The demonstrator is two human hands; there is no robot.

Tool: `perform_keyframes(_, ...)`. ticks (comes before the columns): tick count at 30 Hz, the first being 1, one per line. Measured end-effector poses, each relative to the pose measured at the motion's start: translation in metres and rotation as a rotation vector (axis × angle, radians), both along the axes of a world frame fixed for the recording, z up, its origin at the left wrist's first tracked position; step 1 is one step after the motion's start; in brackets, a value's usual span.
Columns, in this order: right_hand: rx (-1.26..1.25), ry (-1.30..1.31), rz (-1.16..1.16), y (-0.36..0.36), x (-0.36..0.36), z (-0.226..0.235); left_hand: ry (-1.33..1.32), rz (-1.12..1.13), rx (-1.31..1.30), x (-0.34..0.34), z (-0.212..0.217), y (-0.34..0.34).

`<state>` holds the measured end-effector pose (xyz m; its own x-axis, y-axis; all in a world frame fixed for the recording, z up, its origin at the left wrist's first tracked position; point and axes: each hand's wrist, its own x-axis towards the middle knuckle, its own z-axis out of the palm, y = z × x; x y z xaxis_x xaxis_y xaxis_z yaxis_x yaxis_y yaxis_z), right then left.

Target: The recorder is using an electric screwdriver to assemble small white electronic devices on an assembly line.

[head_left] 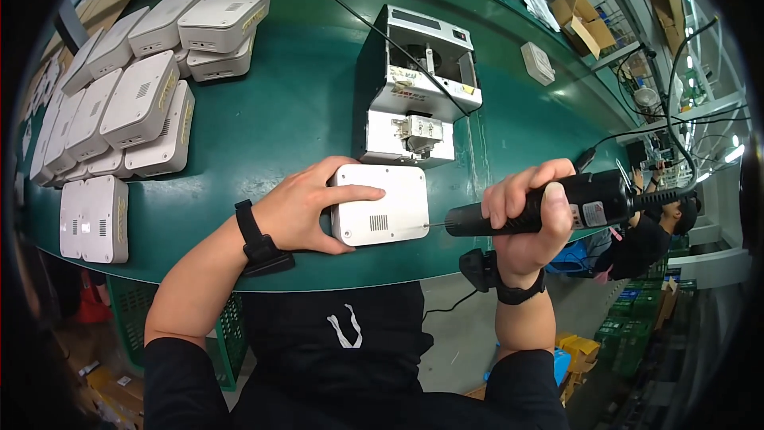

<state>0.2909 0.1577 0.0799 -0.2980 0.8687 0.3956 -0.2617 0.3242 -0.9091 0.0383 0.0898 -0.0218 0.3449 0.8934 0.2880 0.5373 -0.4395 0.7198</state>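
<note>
A white plastic device case (pixel 398 201) with a small vent grille lies flat on the green bench. Across its left end, my left hand (pixel 318 199) grips it, thumb at the near edge and index finger stretched over the top. My right hand (pixel 533 207) is wrapped round a black electric screwdriver (pixel 485 217), held nearly level. Its thin bit points left and reaches the case's near right corner, by a screw hole. Whether a screw sits under the tip is too small to tell. Just behind the case stands a black and silver screw feeder machine (pixel 422 72).
Stacks of similar white cases (pixel 143 103) fill the bench's left side, with a nearer pair (pixel 94 219) by the edge. A small white box (pixel 538 64) lies at the far right. A cable (pixel 342 4) crosses over the feeder. Another person (pixel 652 231) sits at right.
</note>
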Motion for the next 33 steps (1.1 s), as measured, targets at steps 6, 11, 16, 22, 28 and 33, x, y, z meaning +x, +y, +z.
perform_keyframes(6, 0.016, 0.037, 0.056, -0.002, 0.0, -0.006, -0.013, 0.003, 0.012, -0.003, -0.001, 0.0)
perform_keyframes(11, 0.08, -0.025, 0.125, -0.001, -0.003, -0.003, 0.002, 0.004, 0.016, -0.002, 0.002, -0.001)
perform_keyframes(16, 0.015, 0.096, 0.12, 0.016, -0.024, 0.031, 0.003, 0.001, -0.002, -0.005, 0.001, -0.002)
perform_keyframes(22, 0.125, 0.043, -0.059, 0.052, -0.065, 0.039, -0.03, -0.001, -0.003, -0.002, 0.004, -0.003)
perform_keyframes(28, 0.007, 0.007, 0.037, 0.032, -0.053, 0.034, -0.04, -0.012, 0.001, -0.006, -0.002, -0.004)
perform_keyframes(33, -0.006, 0.02, 0.193, -0.014, -0.037, 0.039, -0.028, -0.004, 0.003, -0.006, -0.003, 0.0)
